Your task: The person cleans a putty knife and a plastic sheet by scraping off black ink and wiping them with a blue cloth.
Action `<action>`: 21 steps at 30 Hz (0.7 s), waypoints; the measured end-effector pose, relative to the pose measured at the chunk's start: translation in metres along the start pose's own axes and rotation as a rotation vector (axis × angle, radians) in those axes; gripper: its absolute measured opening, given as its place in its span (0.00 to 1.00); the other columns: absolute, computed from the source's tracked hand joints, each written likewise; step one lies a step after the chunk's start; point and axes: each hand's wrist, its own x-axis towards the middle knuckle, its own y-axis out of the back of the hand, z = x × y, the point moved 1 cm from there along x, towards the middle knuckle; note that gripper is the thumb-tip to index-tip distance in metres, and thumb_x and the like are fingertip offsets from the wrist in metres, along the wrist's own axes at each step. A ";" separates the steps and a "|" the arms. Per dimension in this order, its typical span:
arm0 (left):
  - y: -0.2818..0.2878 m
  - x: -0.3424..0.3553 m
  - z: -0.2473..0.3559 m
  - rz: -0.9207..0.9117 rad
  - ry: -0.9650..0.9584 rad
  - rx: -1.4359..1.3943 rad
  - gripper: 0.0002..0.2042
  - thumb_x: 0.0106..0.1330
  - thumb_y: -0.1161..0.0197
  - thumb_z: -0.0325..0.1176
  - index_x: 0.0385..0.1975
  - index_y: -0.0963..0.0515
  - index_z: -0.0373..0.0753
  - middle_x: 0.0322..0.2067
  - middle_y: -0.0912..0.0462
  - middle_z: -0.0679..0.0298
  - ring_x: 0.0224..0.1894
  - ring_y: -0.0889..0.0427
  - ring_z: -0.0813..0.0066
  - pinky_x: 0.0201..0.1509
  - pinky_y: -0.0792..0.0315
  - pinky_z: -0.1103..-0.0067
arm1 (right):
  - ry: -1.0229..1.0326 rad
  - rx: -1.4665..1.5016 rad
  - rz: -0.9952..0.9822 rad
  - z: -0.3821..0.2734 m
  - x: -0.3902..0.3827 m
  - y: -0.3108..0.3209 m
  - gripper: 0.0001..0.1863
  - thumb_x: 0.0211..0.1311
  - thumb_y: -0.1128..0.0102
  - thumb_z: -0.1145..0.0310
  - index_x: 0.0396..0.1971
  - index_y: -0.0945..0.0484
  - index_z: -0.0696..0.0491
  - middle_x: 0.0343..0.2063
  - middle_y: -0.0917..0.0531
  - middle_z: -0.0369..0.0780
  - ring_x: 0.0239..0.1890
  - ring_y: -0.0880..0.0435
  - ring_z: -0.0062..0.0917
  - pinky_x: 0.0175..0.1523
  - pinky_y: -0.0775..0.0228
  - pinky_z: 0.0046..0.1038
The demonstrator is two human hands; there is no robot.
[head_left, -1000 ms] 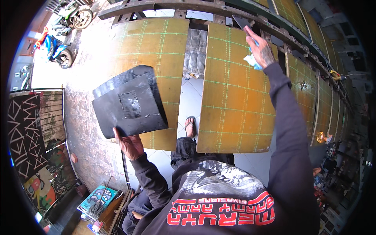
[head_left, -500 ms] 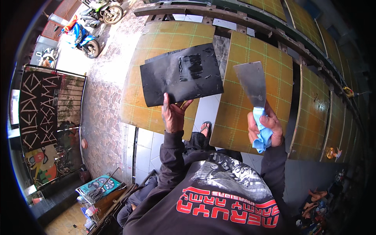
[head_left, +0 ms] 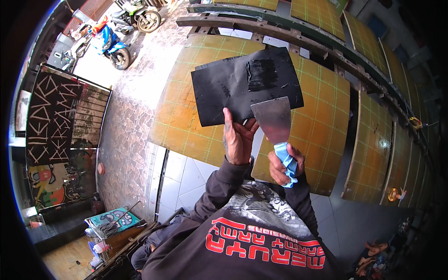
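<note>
My left hand point(head_left: 239, 142) is closed on the lower edge of a black sheet point(head_left: 224, 88), its thumb lying on the face and the fingers behind. A wet-looking, dark smeared patch point(head_left: 262, 75) marks the sheet's right half. In my right hand point(head_left: 285, 165) is a wide-bladed scraper point(head_left: 274, 119), its handle wrapped in light blue cloth point(head_left: 285, 163). The blade points up and its top edge overlaps the sheet's lower border in view; whether they touch I cannot tell. Behind the sheet are yellow-brown boards point(head_left: 175, 123) with green grid lines.
More gridded boards point(head_left: 371, 149) lean in a row at the right, along dark metal rails point(head_left: 298, 35). Motorbikes point(head_left: 109, 49) stand on stone paving at the upper left. A small cart with a teal top point(head_left: 114, 219) is at the lower left.
The scraper has moved left and down, from beside the sheet to its lower edge. The sheet has shifted right in view, and the whole view has turned slightly.
</note>
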 end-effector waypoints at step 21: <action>-0.014 -0.004 0.010 -0.017 -0.359 1.124 0.17 0.73 0.52 0.46 0.48 0.29 0.39 0.39 0.22 0.68 0.42 0.23 0.79 0.47 0.27 0.77 | 0.005 0.165 0.112 0.011 -0.035 0.009 0.32 0.72 0.63 0.47 0.28 0.32 0.67 0.17 0.34 0.39 0.05 0.33 0.25 0.09 0.40 0.29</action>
